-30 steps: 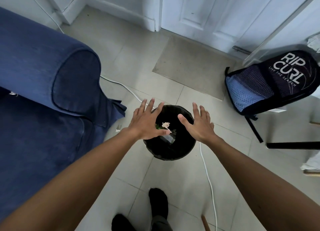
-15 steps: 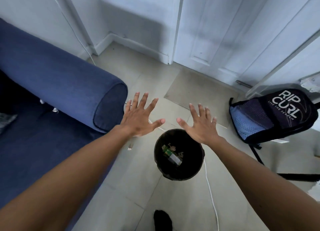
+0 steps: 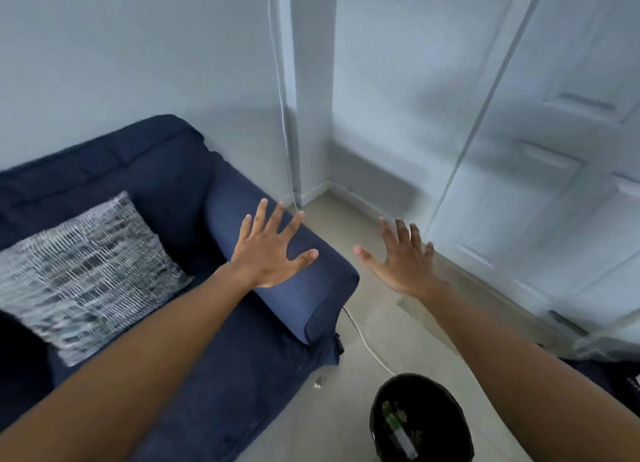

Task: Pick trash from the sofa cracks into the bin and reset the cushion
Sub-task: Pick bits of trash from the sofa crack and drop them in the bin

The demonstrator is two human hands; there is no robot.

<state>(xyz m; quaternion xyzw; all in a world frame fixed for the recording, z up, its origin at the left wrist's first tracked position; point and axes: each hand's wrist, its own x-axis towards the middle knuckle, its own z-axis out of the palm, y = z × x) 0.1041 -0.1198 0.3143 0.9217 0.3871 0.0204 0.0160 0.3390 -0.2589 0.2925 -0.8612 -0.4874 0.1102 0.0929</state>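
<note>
A dark blue sofa (image 3: 166, 184) fills the left of the view, with a grey and white woven cushion (image 3: 83, 274) leaning on its seat against the backrest. My left hand (image 3: 273, 250) hovers over the sofa's armrest (image 3: 294, 295), fingers spread and empty. My right hand (image 3: 401, 257) is held out over the floor to the right of the armrest, also spread and empty. A black round bin (image 3: 420, 420) stands on the floor at the bottom, below my right forearm, with some trash inside it. The sofa cracks are hidden from here.
A white cable (image 3: 367, 344) runs down the wall corner and across the tiled floor past the bin. A small scrap (image 3: 317, 383) lies on the floor by the sofa's corner. White doors (image 3: 536, 184) stand to the right. A dark bag (image 3: 623, 378) shows at the right edge.
The view has swung up and left from the bin toward the sofa. Both hands have risen away from the bin, the left now over the armrest. The cushion has come into view.
</note>
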